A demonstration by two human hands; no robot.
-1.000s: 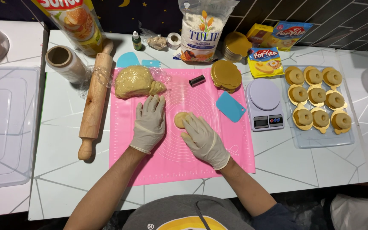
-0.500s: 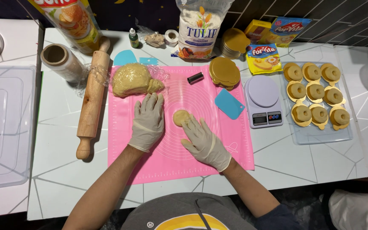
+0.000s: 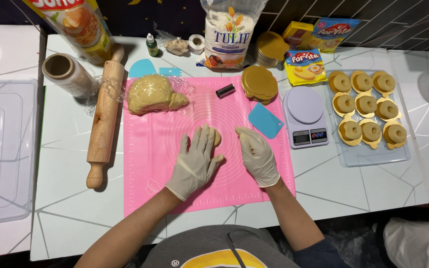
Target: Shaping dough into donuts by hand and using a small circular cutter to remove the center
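Observation:
Both my hands wear pale latex gloves over a pink silicone mat (image 3: 150, 178). My left hand (image 3: 195, 162) lies flat, fingers spread, pressing on a small round piece of dough (image 3: 217, 138) that peeks out past my fingertips. My right hand (image 3: 258, 155) rests open on the mat just right of it, holding nothing. A big lump of dough in plastic wrap (image 3: 153, 94) sits at the mat's far left corner.
A wooden rolling pin (image 3: 105, 115) lies left of the mat by a cling-film roll (image 3: 66, 72). A blue scraper (image 3: 265, 120), gold discs (image 3: 259, 83), small black cylinder (image 3: 225, 91), kitchen scale (image 3: 305, 117) and tray of ring-shaped pastries (image 3: 366, 115) stand right. Flour bag (image 3: 229, 31) at back; clear lid (image 3: 1, 149) far left.
My left hand has slid right onto the dough piece and covers most of it. My right hand has come off the dough and moved to the right.

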